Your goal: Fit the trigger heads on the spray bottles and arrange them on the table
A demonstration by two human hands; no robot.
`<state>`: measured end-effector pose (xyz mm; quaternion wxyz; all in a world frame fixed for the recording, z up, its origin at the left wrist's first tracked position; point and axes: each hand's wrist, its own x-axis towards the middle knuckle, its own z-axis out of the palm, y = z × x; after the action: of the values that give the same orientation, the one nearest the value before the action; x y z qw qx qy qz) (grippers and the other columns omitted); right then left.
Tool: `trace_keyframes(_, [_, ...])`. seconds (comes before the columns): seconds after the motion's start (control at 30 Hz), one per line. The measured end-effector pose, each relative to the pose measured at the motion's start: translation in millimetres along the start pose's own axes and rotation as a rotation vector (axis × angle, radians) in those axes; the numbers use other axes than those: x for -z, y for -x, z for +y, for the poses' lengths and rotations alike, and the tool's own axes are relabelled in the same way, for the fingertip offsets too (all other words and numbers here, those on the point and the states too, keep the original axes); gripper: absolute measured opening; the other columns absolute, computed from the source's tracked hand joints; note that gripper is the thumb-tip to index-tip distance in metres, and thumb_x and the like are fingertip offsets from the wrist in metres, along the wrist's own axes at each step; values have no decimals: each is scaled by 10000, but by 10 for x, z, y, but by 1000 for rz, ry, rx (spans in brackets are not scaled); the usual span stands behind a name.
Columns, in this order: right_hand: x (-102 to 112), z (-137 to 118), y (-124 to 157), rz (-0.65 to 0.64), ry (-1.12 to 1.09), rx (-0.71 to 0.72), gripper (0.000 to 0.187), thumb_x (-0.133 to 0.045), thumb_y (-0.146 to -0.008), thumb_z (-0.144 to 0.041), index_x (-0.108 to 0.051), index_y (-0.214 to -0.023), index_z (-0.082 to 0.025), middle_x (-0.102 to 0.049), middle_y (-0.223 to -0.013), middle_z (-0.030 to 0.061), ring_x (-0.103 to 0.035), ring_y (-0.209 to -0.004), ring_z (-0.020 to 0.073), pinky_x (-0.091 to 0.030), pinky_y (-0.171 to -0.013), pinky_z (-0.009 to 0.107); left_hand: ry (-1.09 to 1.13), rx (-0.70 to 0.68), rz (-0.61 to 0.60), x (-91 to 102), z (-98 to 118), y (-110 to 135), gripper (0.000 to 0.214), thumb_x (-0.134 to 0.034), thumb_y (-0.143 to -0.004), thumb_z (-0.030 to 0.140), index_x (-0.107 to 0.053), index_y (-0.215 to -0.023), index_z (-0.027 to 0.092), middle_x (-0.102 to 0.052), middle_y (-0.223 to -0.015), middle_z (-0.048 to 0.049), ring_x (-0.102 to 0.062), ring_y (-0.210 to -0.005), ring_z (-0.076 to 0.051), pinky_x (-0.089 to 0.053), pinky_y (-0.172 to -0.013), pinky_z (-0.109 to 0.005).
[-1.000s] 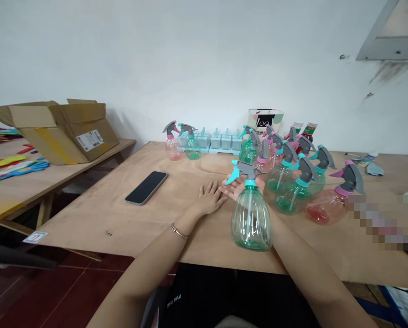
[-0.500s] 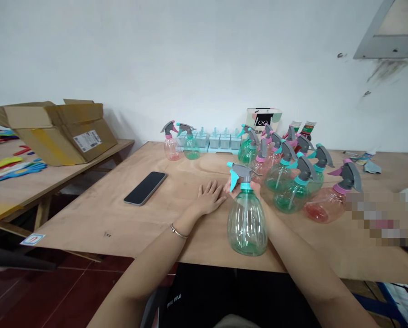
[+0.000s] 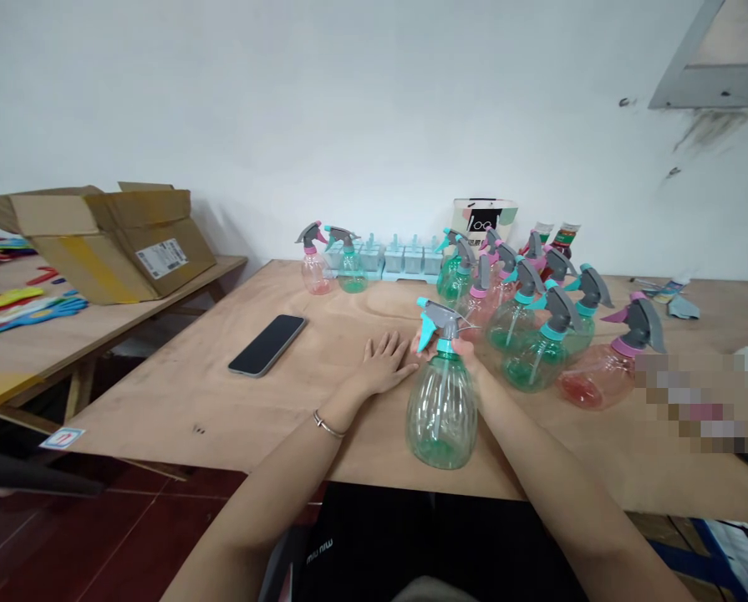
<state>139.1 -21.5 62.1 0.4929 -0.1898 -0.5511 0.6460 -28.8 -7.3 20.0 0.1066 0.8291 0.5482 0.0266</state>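
A clear green spray bottle (image 3: 442, 414) with a grey and turquoise trigger head leans slightly in front of me, near the table's front edge. My right hand (image 3: 465, 351) is closed around its neck from behind, and the bottle hides part of the fingers. Whether its base touches the table I cannot tell. My left hand (image 3: 386, 365) lies flat on the wood with its fingers spread, just left of the bottle, holding nothing. To the left of that hand lies a dark phone (image 3: 267, 345).
Several green and pink spray bottles (image 3: 533, 359) crowd the right side; one pink bottle (image 3: 596, 376) leans over. Two more, pink (image 3: 317, 272) and green (image 3: 352, 269), stand at the back beside pale blue moulds (image 3: 404, 257). A cardboard box (image 3: 129, 242) sits on the left table.
The spray bottle in my right hand has tilted, its base swinging a little to the left. My left hand has stayed flat in the same place.
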Motion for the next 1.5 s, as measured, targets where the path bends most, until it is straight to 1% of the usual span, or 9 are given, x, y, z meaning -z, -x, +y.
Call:
trace_keyframes(0.23, [-67,-220,5,145,193,45,459,-693,-674,-510,-629,-1030,-228,-697,-798,31,-683,-717,219,-541,-696,366,-52,40,-78,83,59,13,754,-395,-929,507,-122,-1553,184,-17,-1611,-128,33,-1489,-318,-24,-1155,-610])
trace_keyframes(0.4, [93,-294,13,488,591,314,415,-699,-716,-519,-604,-1007,-238,-637,-836,-23,-636,-568,139,-507,-628,303,24,20,-15,40,24,33,721,-240,-959,590,-145,-1549,186,-10,-1616,-109,26,-1494,-290,-10,-1159,-596])
trace_keyframes(0.63, [413,-355,48,929,1107,500,394,-681,-738,-506,-648,-982,-198,-680,-799,23,-631,-728,200,-491,-735,346,54,19,-4,24,6,35,760,-239,-939,646,-175,-1543,191,-16,-1618,-94,35,-1494,-285,3,-1163,-585])
trace_keyframes(0.83, [607,-334,30,985,1240,797,384,-643,-806,-437,-591,-1099,-194,-688,-1021,87,-663,-916,210,-519,-832,355,56,14,0,15,-4,28,767,-233,-934,653,-180,-1543,191,-23,-1617,-91,29,-1494,-291,3,-1165,-581])
trace_keyframes(1.2, [666,-441,82,954,1634,1143,212,-627,-815,-276,-589,-1010,-203,-676,-974,74,-647,-913,213,-482,-834,387,126,-12,39,-29,-27,33,752,-319,-920,649,-237,-1523,206,-79,-1616,-98,-14,-1495,-299,1,-1164,-589])
trace_keyframes(1.27, [623,-491,106,986,1657,1153,240,-653,-783,-303,-586,-994,-211,-649,-968,68,-636,-905,219,-473,-826,397,195,-42,125,-17,-69,-2,710,-397,-908,621,-321,-1483,213,-202,-1597,-109,-118,-1486,-309,-77,-1171,-577])
trace_keyframes(1.37, [532,-577,164,1027,1656,1188,290,-658,-756,-357,-580,-999,-221,-603,-982,70,-608,-916,235,-455,-829,425,372,-37,397,145,-249,-189,585,-484,-907,485,-419,-1400,177,-435,-1473,-146,-396,-1372,-280,-302,-1133,-459])
trace_keyframes(1.43, [439,-619,216,1018,1592,1260,305,-623,-770,-362,-573,-1041,-232,-572,-1017,78,-583,-942,247,-453,-830,439,484,53,595,361,-451,-408,553,-530,-887,372,-422,-1370,127,-500,-1393,-173,-514,-1257,-260,-387,-1073,-400])
trace_keyframes(1.5, [316,-614,269,951,1498,1361,297,-578,-791,-334,-569,-1078,-259,-552,-1034,79,-562,-943,248,-464,-800,428,521,191,780,620,-681,-660,599,-600,-841,305,-404,-1354,65,-486,-1379,-209,-471,-1292,-279,-356,-1092,-378])
